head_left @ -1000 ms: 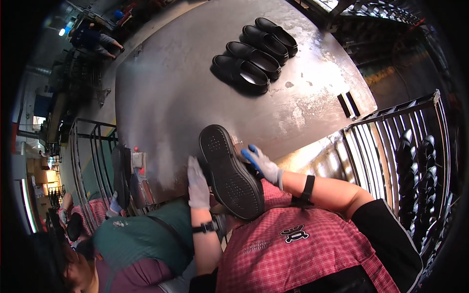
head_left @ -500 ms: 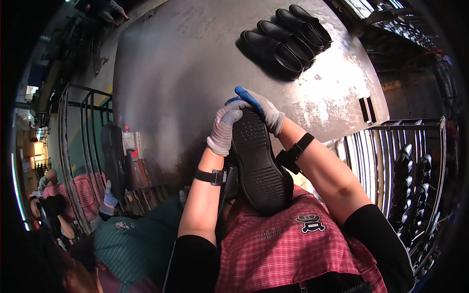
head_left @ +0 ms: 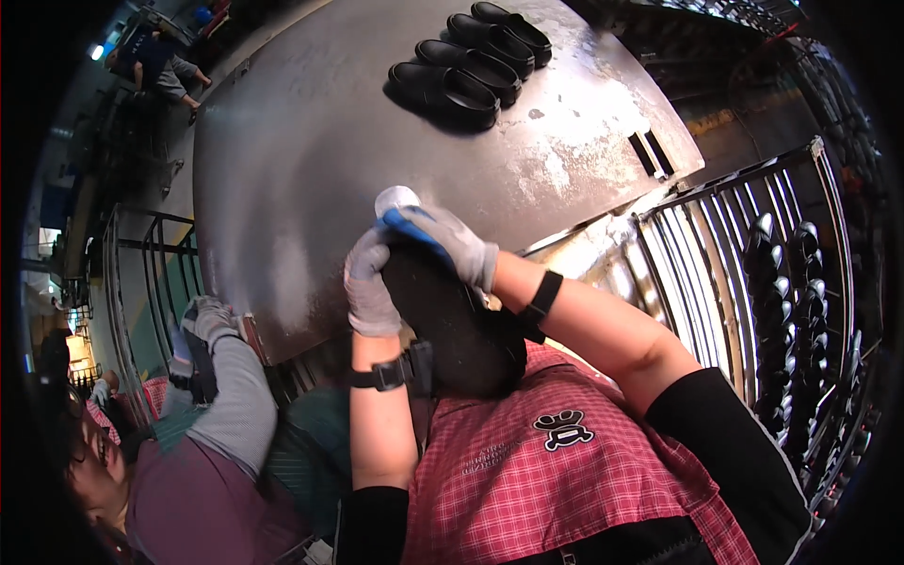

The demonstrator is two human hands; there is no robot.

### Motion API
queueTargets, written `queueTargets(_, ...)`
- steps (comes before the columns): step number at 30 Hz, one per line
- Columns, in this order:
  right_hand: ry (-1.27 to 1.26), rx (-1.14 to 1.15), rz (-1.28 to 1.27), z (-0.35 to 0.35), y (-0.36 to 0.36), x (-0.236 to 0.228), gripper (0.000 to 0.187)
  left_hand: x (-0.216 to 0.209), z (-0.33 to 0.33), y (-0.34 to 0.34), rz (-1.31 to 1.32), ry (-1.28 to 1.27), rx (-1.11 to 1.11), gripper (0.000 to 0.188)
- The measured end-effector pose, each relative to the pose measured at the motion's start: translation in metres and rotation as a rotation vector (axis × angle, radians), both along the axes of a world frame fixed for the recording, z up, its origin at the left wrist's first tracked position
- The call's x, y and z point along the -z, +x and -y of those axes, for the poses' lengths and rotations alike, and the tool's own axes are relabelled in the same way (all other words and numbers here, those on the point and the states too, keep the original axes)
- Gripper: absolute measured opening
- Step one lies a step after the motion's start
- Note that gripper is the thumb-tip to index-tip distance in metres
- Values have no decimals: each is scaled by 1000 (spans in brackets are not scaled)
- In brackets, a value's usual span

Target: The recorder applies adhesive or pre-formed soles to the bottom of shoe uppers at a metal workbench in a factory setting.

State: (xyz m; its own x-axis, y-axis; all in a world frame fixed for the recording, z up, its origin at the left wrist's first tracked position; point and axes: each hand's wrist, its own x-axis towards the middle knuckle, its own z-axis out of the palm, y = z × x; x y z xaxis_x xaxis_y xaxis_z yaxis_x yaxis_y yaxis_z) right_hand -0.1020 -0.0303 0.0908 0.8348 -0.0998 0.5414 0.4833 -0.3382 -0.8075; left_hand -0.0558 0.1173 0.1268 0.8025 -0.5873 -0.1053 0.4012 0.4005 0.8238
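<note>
My gloved left hand [head_left: 370, 282] is closed on the left edge of a black shoe [head_left: 452, 320], near its far end. My right hand [head_left: 443, 240], in a grey glove with blue on the fingers, grips the same end from the right. The shoe's long dark face is turned up, blurred so that little of its pattern shows, and its near end is against my red checked apron [head_left: 565, 490]. A round whitish piece [head_left: 396, 199] sticks out just past my fingertips; I cannot tell what it is.
Several black shoes [head_left: 471, 71] stand in a row on the far part of the metal table [head_left: 282, 188]. A rack [head_left: 744, 311] with more black shoes is at the right. At the left, a co-worker's gloved hands [head_left: 209, 325] are near a metal frame [head_left: 141, 254].
The shoe's ridged sole, plain before, now looks dark and smooth. A whitish round piece has appeared at its far end. The view has shifted, and the co-worker has leaned in at the left.
</note>
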Motion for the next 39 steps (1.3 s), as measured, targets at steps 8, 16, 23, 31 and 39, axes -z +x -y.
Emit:
queueTargets(8,247,-197,-150,-73,-164,-69,59,-18,-89,-164,-324,-104,-75,46)
queueTargets(16,-1193,-182,300,49,51,-13,66,-81,-125,-63,506,720,-418,41)
queueTargets(23,-1260,-806,374,32,139,-4,17,-9,-71,112,1095,1252,-487,33)
queueTargets(31,-1139,-310,-278,143,119,-7,43,14,80,211,982,936,75,44)
queueTargets(39,-1148,-29,-409,314,22,-9,38,52,274,223,803,767,703,54)
